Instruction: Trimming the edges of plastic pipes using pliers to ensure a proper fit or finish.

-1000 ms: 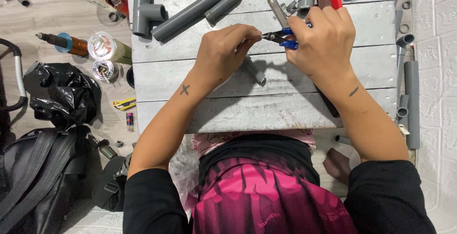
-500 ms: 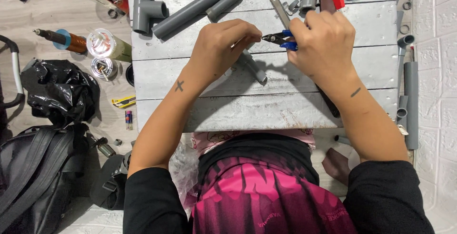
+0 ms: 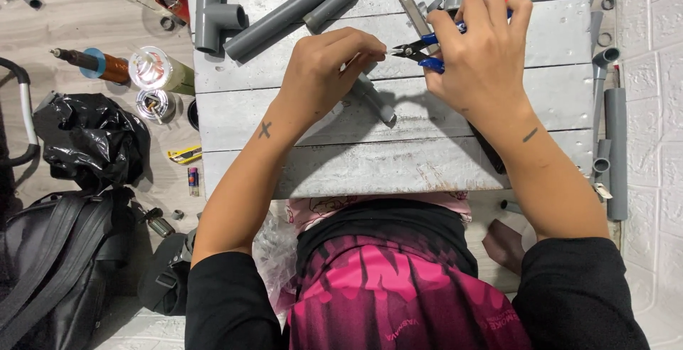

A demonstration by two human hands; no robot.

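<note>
a grey plank table (image 3: pixel 299 115) fills the frame's centre. upper middle, the right hand (image 3: pixel 484 58) is closed round blue-handled pliers (image 3: pixel 420 50), tips meeting something tiny pinched in the left hand (image 3: pixel 324 72); what, i cannot tell. grey pipes (image 3: pixel 277 17) lie unjoined, so assembly looks unfinished.

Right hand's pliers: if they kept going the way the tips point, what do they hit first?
The pliers in the right hand point left, toward the left hand. They would likely meet its fingertips first; a very small item may be pinched there, too small to tell.
</note>
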